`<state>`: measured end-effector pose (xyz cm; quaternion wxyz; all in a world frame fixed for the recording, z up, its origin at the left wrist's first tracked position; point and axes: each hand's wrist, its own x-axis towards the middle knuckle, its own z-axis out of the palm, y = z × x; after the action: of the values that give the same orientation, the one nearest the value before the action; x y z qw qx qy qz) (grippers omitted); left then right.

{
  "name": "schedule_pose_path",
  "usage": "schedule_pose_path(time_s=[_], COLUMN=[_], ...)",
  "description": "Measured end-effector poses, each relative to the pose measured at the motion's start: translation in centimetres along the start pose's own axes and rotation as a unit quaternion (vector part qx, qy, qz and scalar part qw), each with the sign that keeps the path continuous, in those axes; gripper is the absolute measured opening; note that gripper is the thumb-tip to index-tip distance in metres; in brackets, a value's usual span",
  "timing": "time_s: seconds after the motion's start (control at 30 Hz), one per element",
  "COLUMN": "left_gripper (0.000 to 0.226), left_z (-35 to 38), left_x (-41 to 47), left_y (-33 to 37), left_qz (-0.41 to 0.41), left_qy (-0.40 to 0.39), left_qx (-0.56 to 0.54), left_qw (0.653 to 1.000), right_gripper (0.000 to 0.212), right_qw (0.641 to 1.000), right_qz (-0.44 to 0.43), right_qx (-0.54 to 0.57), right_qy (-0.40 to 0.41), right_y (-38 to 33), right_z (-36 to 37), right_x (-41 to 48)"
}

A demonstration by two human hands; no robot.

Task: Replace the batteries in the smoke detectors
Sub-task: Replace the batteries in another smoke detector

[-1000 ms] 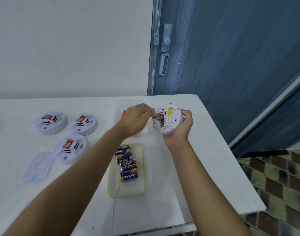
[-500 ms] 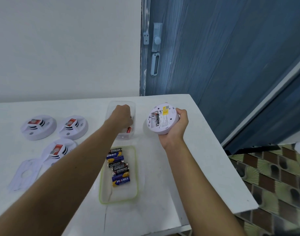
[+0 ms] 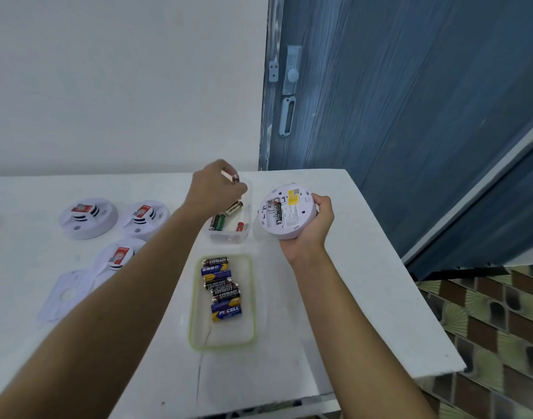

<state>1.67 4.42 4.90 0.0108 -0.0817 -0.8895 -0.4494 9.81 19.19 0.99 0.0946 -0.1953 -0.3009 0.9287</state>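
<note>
So, from the head camera: the left hand (image 3: 216, 186) hangs over the far end of a clear plastic tub (image 3: 229, 238), its fingertips pinching a small battery (image 3: 234, 177) that is too blurred to read. Directly below that grip, inside the tub, lie a few loose cells: a green and black pair (image 3: 217, 222), a gold one (image 3: 234, 208) and a short red one (image 3: 240, 226).

Just to the right of the tub, the right hand (image 3: 315, 228) cups the smoke detector (image 3: 289, 216) from underneath and from its right side, fingers curled round the rim, with the back tilted toward the camera. The open compartment holds one black battery (image 3: 277, 211); the slot beside it looks bare.

Nearer the body than both grips sits a shallow green-rimmed tray (image 3: 223, 346) on the white table (image 3: 349, 297), holding a stack of fresh batteries (image 3: 221, 285) lying on their sides, Eveready labels at the far end and a blue and yellow one nearest.

Well to the left of the left forearm, three more detectors (image 3: 88, 217) (image 3: 145, 217) (image 3: 118, 257) lie on the table, and a flat white mounting plate (image 3: 65, 293) lies just beside the nearest one
</note>
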Motion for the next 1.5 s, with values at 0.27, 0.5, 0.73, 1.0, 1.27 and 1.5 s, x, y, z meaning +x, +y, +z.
schedule_pose_path(time_s=[0.27,0.5,0.73,1.0,1.27,1.5], left_gripper=[0.020,0.008,0.003,0.018,0.050,0.048], left_z=[-2.0,-2.5,-4.6,-7.9,-10.3,-11.7], left_x=[-6.8,-10.1,-11.6,-12.0,-12.7,-13.7], left_y=[1.1,-1.9,-3.4,-4.8,-7.1,-8.6], left_qz=[0.188,0.299,0.291,0.067,-0.081,-0.147], left_qy=[0.024,0.049,0.032,0.017,-0.037,-0.042], left_qx=[-0.087,0.014,0.000,-0.199,-0.400,-0.457], left_qw=[0.978,0.953,0.956,0.977,0.912,0.876], right_gripper=[0.027,0.031,0.034,0.032,0.034,0.052], right_qw=[1.000,0.999,0.998,0.994,0.989,0.983], right_qz=[0.012,0.025,0.033,0.070,0.102,0.116], right_qx=[0.022,-0.005,0.002,-0.013,0.004,-0.007], right_qy=[-0.011,-0.030,-0.050,-0.078,-0.108,-0.145], right_y=[1.3,2.8,4.6,7.4,9.8,11.9], right_z=[1.8,3.2,4.6,7.0,9.2,10.2], right_x=[-1.7,-2.8,-3.8,-5.5,-7.0,-8.0])
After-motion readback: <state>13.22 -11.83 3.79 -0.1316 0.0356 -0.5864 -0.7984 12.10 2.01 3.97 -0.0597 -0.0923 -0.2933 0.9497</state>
